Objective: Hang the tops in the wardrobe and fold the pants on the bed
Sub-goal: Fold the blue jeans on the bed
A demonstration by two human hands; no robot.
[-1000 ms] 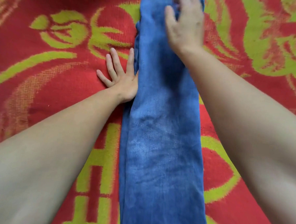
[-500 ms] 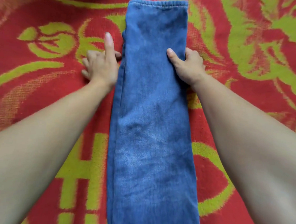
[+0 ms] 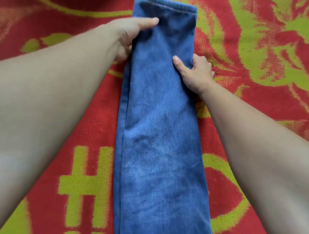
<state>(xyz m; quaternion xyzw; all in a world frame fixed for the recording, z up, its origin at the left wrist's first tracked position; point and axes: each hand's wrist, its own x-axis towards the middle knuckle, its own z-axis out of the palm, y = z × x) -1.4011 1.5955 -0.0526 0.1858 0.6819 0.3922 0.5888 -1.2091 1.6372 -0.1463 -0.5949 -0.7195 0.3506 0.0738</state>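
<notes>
Blue denim pants (image 3: 160, 135) lie flat on the bed as one long narrow strip, folded leg on leg, running from the bottom edge up to a hemmed end at the top. My left hand (image 3: 131, 35) grips the strip's left edge near that far end, thumb on top of the denim and fingers tucked beneath. My right hand (image 3: 195, 72) holds the right edge a little lower, thumb pressed on the cloth and fingers curled under it. Both forearms stretch out on either side of the pants.
A red blanket with yellow-green floral and character patterns (image 3: 261, 51) covers the whole bed surface around the pants. No tops or wardrobe are in view.
My left hand went from resting beside the pants to gripping the left edge further up. My right hand came down from the far end to grip the right edge.
</notes>
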